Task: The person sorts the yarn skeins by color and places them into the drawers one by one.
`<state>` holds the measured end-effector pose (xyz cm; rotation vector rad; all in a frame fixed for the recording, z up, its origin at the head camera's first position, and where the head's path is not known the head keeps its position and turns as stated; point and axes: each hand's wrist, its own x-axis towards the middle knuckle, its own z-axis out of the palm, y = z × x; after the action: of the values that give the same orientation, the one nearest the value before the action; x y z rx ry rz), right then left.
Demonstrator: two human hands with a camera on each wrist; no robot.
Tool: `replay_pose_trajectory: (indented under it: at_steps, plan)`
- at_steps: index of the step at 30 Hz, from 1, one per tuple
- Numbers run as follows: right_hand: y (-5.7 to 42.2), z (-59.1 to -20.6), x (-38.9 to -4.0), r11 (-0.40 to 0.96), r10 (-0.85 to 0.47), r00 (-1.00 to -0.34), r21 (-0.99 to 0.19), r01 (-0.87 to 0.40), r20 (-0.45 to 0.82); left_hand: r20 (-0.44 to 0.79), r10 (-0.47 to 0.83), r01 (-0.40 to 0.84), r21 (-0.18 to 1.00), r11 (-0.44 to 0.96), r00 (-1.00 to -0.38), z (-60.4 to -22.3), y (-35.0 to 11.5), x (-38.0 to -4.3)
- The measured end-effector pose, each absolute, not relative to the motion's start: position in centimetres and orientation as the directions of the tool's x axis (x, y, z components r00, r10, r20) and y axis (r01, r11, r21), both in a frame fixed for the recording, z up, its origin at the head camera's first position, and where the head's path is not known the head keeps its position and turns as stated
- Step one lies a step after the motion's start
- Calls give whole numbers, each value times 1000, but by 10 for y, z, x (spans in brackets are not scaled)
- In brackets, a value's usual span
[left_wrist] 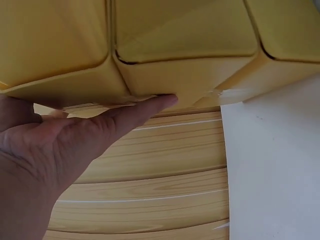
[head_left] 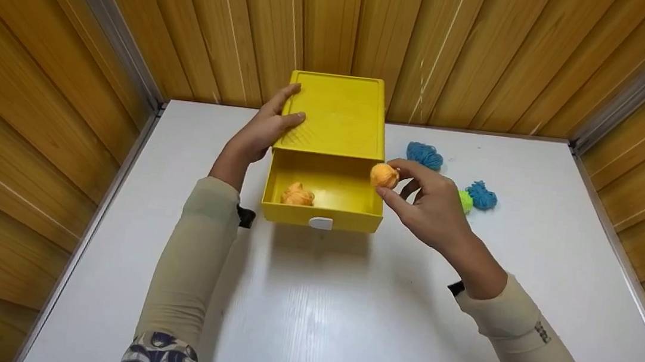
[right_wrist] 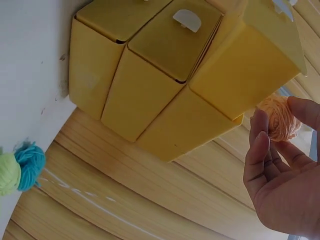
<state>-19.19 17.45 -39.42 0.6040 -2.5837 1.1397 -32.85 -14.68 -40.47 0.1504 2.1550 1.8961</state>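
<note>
A yellow drawer unit (head_left: 335, 113) stands at the back of the table, its top drawer (head_left: 348, 221) pulled out toward me. Inside that drawer, at the front left, lies an orange yarn ball (head_left: 296, 195). My right hand (head_left: 436, 208) pinches another orange yarn ball (head_left: 383, 176) between thumb and fingers, over the drawer's right edge; the right wrist view shows this ball (right_wrist: 281, 117) beside the drawer. On the unit's left side rests my left hand (head_left: 268, 127), thumb on the top edge. Its fingers (left_wrist: 135, 117) stretch straight along the side wall in the left wrist view.
Right of the unit lie a blue yarn bundle (head_left: 424, 155), a second blue one (head_left: 483, 195) and a bright green yarn ball (head_left: 466, 202) partly behind my right hand. Wood-patterned panels (head_left: 333, 20) close off the white table (head_left: 308, 317) at the back and sides.
</note>
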Motion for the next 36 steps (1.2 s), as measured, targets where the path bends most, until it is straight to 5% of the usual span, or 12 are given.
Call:
replay_pose_trajectory:
  at_steps: [9, 18, 36]
  plan:
    - [147, -383, -198, 666, -352, -857, -543, -512, 376, -192, 263, -156, 976, 150, -946, -399, -147, -330]
    - [129, -375, -207, 787, -384, -909, -456, -415, 164, -223, 220, -200, 972, 121, -950, -399, -140, -331]
    - [115, -367, -214, 863, -416, -908, -337, -377, -48, -196, 216, -143, 961, 237, -957, -405, -146, -330]
